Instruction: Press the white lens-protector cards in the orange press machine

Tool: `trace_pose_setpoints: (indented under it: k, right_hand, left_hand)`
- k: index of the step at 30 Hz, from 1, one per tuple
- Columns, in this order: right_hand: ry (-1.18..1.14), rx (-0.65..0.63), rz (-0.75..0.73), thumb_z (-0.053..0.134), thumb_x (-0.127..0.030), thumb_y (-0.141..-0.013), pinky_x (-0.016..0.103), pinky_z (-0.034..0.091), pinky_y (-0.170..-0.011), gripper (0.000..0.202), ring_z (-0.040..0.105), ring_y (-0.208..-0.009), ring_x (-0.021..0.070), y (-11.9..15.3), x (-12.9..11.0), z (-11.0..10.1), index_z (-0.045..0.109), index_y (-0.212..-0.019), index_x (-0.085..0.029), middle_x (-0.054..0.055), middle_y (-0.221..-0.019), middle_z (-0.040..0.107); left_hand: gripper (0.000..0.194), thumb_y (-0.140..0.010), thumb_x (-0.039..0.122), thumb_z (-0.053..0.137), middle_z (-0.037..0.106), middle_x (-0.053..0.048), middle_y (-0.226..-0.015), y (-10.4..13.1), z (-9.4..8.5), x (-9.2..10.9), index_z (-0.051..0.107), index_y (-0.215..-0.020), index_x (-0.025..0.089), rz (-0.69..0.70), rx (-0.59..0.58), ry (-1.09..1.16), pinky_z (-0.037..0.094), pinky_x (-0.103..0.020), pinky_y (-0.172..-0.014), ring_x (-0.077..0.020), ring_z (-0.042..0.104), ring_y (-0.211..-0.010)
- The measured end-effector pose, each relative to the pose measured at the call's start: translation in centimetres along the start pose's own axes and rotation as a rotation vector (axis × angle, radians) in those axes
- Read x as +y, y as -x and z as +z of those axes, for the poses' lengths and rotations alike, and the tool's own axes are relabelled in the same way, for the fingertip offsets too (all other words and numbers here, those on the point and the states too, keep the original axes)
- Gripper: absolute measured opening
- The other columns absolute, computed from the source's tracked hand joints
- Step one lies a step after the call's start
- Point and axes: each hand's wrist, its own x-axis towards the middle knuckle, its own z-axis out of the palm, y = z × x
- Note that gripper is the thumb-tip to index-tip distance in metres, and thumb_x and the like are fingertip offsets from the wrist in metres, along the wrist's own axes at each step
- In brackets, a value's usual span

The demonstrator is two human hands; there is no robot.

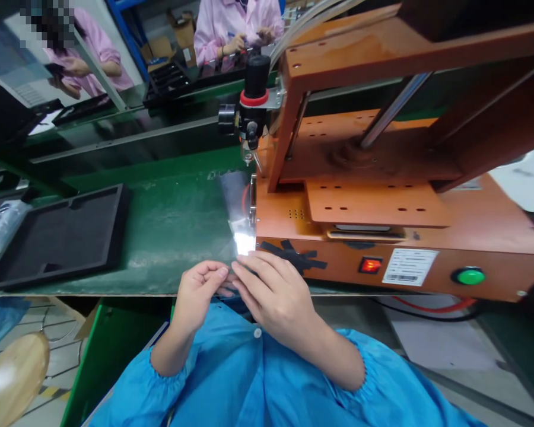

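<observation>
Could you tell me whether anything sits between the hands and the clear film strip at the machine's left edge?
Nothing visible does. The left hand and right hand already pinch the near end of the clear film strip, which lies on the green belt beside the orange machine.

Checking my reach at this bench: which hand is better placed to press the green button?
Probably the right hand: it lies on the side of the green button, while the left hand sits farther away, fingers curled at a shiny film.

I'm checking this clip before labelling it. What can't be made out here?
- What the left hand and right hand pinch: hidden by the fingers, head view.
- Label text on the orange machine: too small.
- Black tray: left end cut off by clutter.
</observation>
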Motion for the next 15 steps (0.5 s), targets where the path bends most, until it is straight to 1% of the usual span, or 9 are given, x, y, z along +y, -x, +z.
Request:
trace_pose_setpoints:
  k: [3,5,6,8,10,11,13,14,15]
  right_hand:
    - [-0.048,-0.010,0.045,0.064,-0.022,-0.105,0.042,0.061,-0.085,0.024,0.072,-0.107,0.0270,0.0,-0.1,1.1,0.073,-0.125,-0.012,0.013,-0.117,0.081]
    - [-0.109,-0.007,0.061,0.065,-0.021,-0.104,0.041,0.058,-0.082,0.022,0.072,-0.099,0.0249,0.0,-0.3,1.6,0.073,-0.123,-0.013,0.011,-0.113,0.081]
    - [-0.134,-0.001,0.074,0.065,-0.020,-0.104,0.040,0.057,-0.081,0.020,0.072,-0.097,0.0238,0.0,-0.4,1.7,0.073,-0.121,-0.014,0.010,-0.111,0.082]
    - [-0.160,0.006,0.101,0.064,-0.020,-0.104,0.039,0.053,-0.080,0.015,0.071,-0.093,0.0219,0.1,-0.8,1.8,0.072,-0.116,-0.015,0.009,-0.106,0.082]
    - [-0.155,-0.007,0.105,0.061,-0.023,-0.106,0.038,0.048,-0.077,0.013,0.070,-0.089,0.0202,0.4,-1.3,2.2,0.072,-0.109,-0.016,0.007,-0.099,0.081]
    - [-0.139,-0.027,0.090,0.060,-0.025,-0.106,0.038,0.046,-0.075,0.014,0.069,-0.086,0.0194,0.7,-1.5,2.6,0.072,-0.105,-0.016,0.006,-0.094,0.080]
    - [-0.086,-0.064,0.042,0.062,-0.028,-0.103,0.037,0.043,-0.068,0.016,0.066,-0.078,0.0181,1.1,-1.3,4.3,0.070,-0.095,-0.018,0.002,-0.085,0.077]
    - [-0.047,-0.084,0.010,0.066,-0.032,-0.099,0.037,0.041,-0.064,0.017,0.064,-0.074,0.0177,1.2,-0.8,5.4,0.069,-0.089,-0.019,0.000,-0.081,0.076]
    - [-0.026,-0.105,-0.033,0.070,-0.036,-0.095,0.036,0.038,-0.059,0.021,0.061,-0.068,0.0167,1.3,-0.1,6.6,0.066,-0.081,-0.021,-0.002,-0.075,0.074]
  left_hand:
    - [0.048,-0.084,0.063,0.085,0.079,-0.007,-0.081,0.6,-0.1,0.0,0.079,-0.093,0.016,0.075,0.026,-0.089,0.065,-0.029,-0.062,-0.0182,0.073,-0.062]
    - [0.045,-0.089,0.062,0.079,0.081,-0.008,-0.085,1.1,-0.4,0.1,0.081,-0.094,0.018,0.147,0.026,-0.198,0.066,-0.029,-0.063,-0.0193,0.074,-0.063]
    - [0.043,-0.092,0.061,0.076,0.082,-0.008,-0.087,1.4,-0.6,0.1,0.082,-0.095,0.019,0.198,0.031,-0.273,0.066,-0.029,-0.065,-0.0201,0.076,-0.066]
    - [0.036,-0.098,0.055,0.069,0.083,-0.008,-0.094,2.3,-1.4,-0.3,0.084,-0.097,0.022,0.328,0.040,-0.464,0.068,-0.031,-0.075,-0.0222,0.079,-0.076]
    - [0.032,-0.101,0.050,0.063,0.084,-0.006,-0.099,3.0,-2.6,-1.1,0.085,-0.100,0.027,0.479,0.055,-0.665,0.068,-0.033,-0.085,-0.0245,0.081,-0.089]
    - [0.031,-0.101,0.049,0.062,0.084,-0.005,-0.101,3.1,-3.3,-1.6,0.085,-0.101,0.029,0.539,0.062,-0.742,0.069,-0.034,-0.085,-0.0253,0.081,-0.090]
    - [0.025,-0.100,0.050,0.063,0.082,-0.002,-0.105,2.1,-4.6,-2.4,0.083,-0.108,0.038,0.617,0.110,-0.874,0.070,-0.041,-0.084,-0.0283,0.080,-0.095]
    - [0.022,-0.098,0.049,0.068,0.081,-0.002,-0.108,1.3,-5.1,-2.5,0.082,-0.113,0.040,0.661,0.081,-0.890,0.070,-0.046,-0.083,-0.0302,0.078,-0.097]
    - [0.026,-0.097,0.051,0.072,0.079,-0.004,-0.114,0.3,-5.3,-2.3,0.079,-0.119,0.039,0.713,0.050,-0.899,0.070,-0.045,-0.083,-0.0298,0.076,-0.103]
